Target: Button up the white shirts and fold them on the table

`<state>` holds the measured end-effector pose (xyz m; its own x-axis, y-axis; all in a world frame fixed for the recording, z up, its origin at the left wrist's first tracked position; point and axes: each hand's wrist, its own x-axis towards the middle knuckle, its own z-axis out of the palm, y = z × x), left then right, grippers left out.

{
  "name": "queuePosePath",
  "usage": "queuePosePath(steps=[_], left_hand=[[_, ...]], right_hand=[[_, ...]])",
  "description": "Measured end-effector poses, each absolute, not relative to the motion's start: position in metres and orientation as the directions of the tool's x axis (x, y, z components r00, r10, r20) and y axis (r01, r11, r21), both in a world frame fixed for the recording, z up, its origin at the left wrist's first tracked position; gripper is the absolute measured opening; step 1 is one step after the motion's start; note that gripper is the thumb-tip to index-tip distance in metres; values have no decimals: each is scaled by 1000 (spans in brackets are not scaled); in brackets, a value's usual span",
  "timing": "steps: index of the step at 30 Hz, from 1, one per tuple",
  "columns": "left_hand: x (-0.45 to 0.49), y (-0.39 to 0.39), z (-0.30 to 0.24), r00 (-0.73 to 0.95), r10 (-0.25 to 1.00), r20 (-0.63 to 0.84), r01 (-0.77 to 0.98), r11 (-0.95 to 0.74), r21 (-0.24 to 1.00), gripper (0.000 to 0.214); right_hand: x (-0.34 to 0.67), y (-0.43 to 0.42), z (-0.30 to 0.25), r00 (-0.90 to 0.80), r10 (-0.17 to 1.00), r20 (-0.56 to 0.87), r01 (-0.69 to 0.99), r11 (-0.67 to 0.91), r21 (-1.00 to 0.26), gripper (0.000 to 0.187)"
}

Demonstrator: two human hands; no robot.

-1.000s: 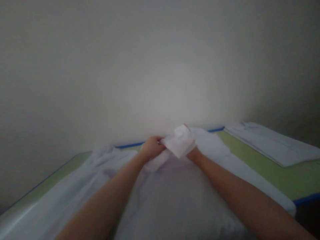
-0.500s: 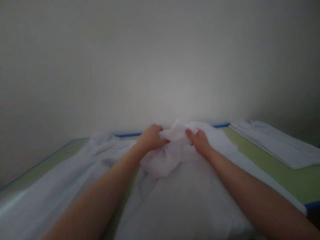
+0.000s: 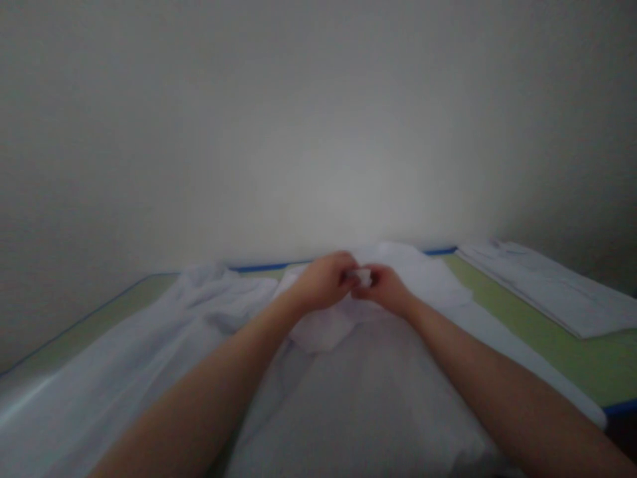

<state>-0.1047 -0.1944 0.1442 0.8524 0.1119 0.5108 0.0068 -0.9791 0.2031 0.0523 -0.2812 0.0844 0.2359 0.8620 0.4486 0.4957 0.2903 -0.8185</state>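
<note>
Broadly, a pale green worktop with blue edging (image 3: 562, 362) runs up to a plain wall, carrying a large white garment (image 3: 358, 398) spread flat along its middle. Well apart on the right lies a folded white cloth (image 3: 552, 289). At the garment's far end the left hand (image 3: 326, 287) and right hand (image 3: 385, 290) meet, fingers closed, pinching a small fold of its fabric

A bare pale wall (image 3: 308, 119) rises in dim light behind my green table (image 3: 562, 358) with its blue edge (image 3: 620, 406), a folded white cloth (image 3: 547, 285) lying at its far right.
</note>
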Motion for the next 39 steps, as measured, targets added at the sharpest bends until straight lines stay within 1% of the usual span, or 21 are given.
queuePosePath(steps=[2,6,10,12,14,17,21,24,26,29,31,33,35,39], left_hand=[[-105,-187,144,840,131,526,7,-973,232,13],[-108,-177,146,811,123,572,-57,-956,287,12],[-113,-174,149,788,108,606,-111,-943,312,16],[-114,-176,152,805,76,588,-138,-941,310,18],[-115,-181,154,837,40,546,-136,-951,278,18],[-114,-187,155,883,53,466,-47,-979,200,21],[-110,-188,153,895,169,413,124,-983,134,33],[-108,-186,149,869,268,415,226,-963,148,32],[-107,-186,148,857,313,410,265,-949,169,32],[-106,-190,147,841,354,409,299,-935,193,33],[-105,-194,145,834,361,418,299,-931,207,35],[-104,-196,143,835,342,432,270,-937,221,35],[-103,-195,141,832,316,457,234,-945,229,33],[-102,-189,137,796,343,499,255,-937,237,28]], right_hand=[[56,-280,83,208,877,432,425,317,-848,41],[64,-282,84,222,893,392,310,316,-897,25],[71,-279,82,289,873,393,185,352,-918,23],[73,-275,80,348,849,399,109,386,-916,24],[73,-273,80,383,830,405,77,408,-910,25],[72,-273,83,420,800,428,166,396,-903,24],[67,-277,89,457,752,474,327,353,-876,22],[64,-279,92,474,726,498,400,327,-856,22],[60,-281,93,489,690,534,469,309,-827,24],[51,-285,95,495,616,613,603,264,-753,24],[44,-287,96,468,593,655,669,246,-701,22],[38,-289,95,422,607,673,697,257,-669,20],[36,-289,93,386,635,669,686,287,-668,20],[42,-285,89,342,710,616,575,360,-734,26]])
